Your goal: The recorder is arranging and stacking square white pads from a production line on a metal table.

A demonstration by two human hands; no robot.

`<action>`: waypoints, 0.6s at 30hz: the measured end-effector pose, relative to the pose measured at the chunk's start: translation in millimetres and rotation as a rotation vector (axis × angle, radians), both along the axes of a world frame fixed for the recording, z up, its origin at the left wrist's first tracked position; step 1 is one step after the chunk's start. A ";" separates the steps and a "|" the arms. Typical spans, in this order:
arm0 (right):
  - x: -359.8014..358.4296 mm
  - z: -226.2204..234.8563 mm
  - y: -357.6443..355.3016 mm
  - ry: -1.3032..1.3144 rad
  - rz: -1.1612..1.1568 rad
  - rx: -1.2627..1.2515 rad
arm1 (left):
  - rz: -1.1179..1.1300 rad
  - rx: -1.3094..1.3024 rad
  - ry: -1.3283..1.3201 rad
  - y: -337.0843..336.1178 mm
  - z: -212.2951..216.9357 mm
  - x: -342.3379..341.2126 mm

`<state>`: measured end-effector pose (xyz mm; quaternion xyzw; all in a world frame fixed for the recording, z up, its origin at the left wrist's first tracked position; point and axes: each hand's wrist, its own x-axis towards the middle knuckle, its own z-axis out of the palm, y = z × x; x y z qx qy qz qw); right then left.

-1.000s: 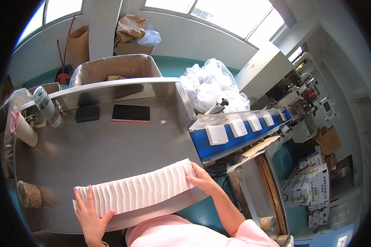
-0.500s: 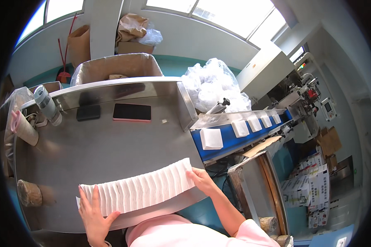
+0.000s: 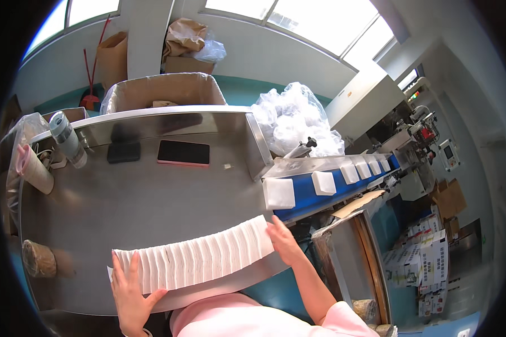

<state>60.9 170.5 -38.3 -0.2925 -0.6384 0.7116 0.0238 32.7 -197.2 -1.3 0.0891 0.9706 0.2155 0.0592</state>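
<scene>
A long row of folded white sheets point(image 3: 194, 256) lies along the near edge of the surface point(image 3: 157, 202), a smooth grey metal top with a dull sheen and a raised rim. The row bows in a gentle curve, its soft, papery folds standing side by side like pleats, with thin shadowed creases between them. The left hand point(image 3: 130, 297) spans the row's left end, fingers spread over the far edge and thumb along the near one, so its grip is closed around that end. The right hand point(image 3: 284, 242) is at the other end with its fingers loosely extended and its grip released; whether the fingertips touch the last fold is hard to tell. Beyond it runs a smooth blue belt point(image 3: 306, 197) carrying squarish, matte white packets point(image 3: 279, 194) in a spaced line beside a clear guard. Toward the back of the surface lie a glossy black phone point(image 3: 183, 153) with a pink edge and a dull, dark, rounded flat case point(image 3: 123, 152). On the left stand a cylindrical bottle point(image 3: 67, 140) and a tapered pale cup point(image 3: 35, 171) with a pink rim; nearer is a squat brown roll point(image 3: 39, 259). Crumpled, translucent plastic point(image 3: 301, 118) bulges behind the belt.
</scene>
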 end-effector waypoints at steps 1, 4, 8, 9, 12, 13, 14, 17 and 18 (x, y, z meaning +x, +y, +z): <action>-2.3 -7.9 2.1 0.213 0.391 0.219 | -0.013 0.027 -0.003 0.2 1.2 0.6; -0.6 -10.5 9.0 -0.136 0.429 0.053 | -0.044 0.009 0.016 4.6 -3.2 -1.2; -1.8 -8.7 1.3 0.031 0.264 -0.034 | -0.048 -0.017 0.034 8.0 -5.1 -1.1; -1.5 -11.0 3.1 0.030 0.265 -0.035 | -0.052 -0.014 0.033 7.9 -4.2 -1.3; -4.5 -30.1 25.9 0.036 0.136 -0.038 | -0.058 0.001 0.035 6.8 -3.3 -1.2; -2.5 -33.9 33.7 0.098 -0.063 -0.196 | -0.060 0.013 0.039 6.3 -3.2 -1.4; -5.1 -34.5 39.3 0.157 -0.255 -0.357 | -0.053 0.013 0.039 6.0 -4.1 -1.4; -3.5 -23.7 20.2 0.101 -0.157 -0.157 | -0.060 0.030 0.030 6.4 -4.4 -1.6; -1.9 -14.9 7.5 0.068 -0.016 0.006 | -0.053 0.048 0.010 5.9 -2.8 -1.3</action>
